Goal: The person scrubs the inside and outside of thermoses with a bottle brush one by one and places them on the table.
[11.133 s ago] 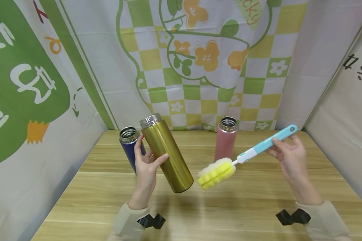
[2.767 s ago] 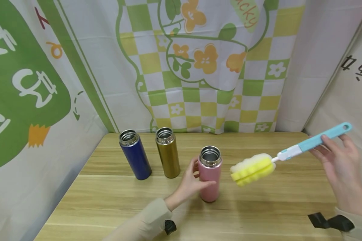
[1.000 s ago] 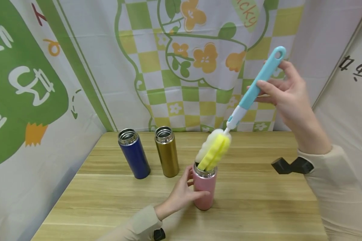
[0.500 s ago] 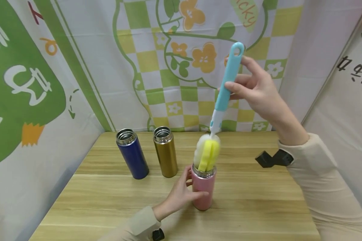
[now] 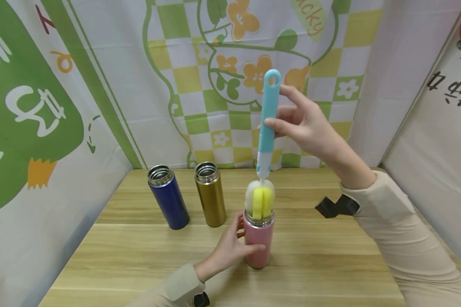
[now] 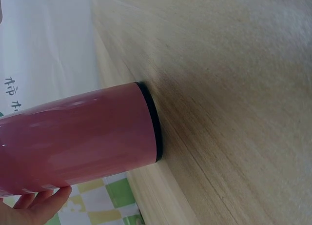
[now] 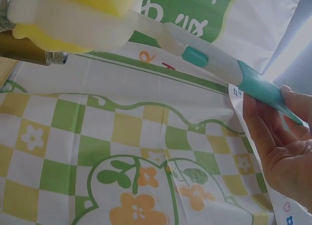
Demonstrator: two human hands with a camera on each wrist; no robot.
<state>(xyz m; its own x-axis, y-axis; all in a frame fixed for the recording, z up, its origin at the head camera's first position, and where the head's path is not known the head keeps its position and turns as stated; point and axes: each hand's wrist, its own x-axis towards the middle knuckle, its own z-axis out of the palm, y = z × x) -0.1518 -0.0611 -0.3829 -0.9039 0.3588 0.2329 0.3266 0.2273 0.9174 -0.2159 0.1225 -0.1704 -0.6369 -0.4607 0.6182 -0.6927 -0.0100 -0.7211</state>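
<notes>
A pink bottle (image 5: 259, 243) without a lid stands upright on the wooden table in the head view. My left hand (image 5: 230, 247) grips its side, thumb across the front. In the left wrist view the bottle (image 6: 87, 137) shows its dark base on the tabletop. My right hand (image 5: 301, 121) pinches the blue handle of a bottle brush (image 5: 268, 123). The brush is nearly upright, and the lower end of its yellow and white sponge head is inside the bottle's mouth. In the right wrist view my thumb and fingers hold the brush handle (image 7: 261, 88).
A blue bottle (image 5: 170, 200) and a gold bottle (image 5: 210, 196) stand lidless to the left of the pink one. The wooden table (image 5: 138, 260) ends at a patterned cloth backdrop (image 5: 223, 123). Cloth walls rise at both sides.
The gold bottle was set down earlier and the pink one gripped and brought forward. My right hand has since swung the brush leftward over it, more upright, and the sponge's tip has entered the mouth.
</notes>
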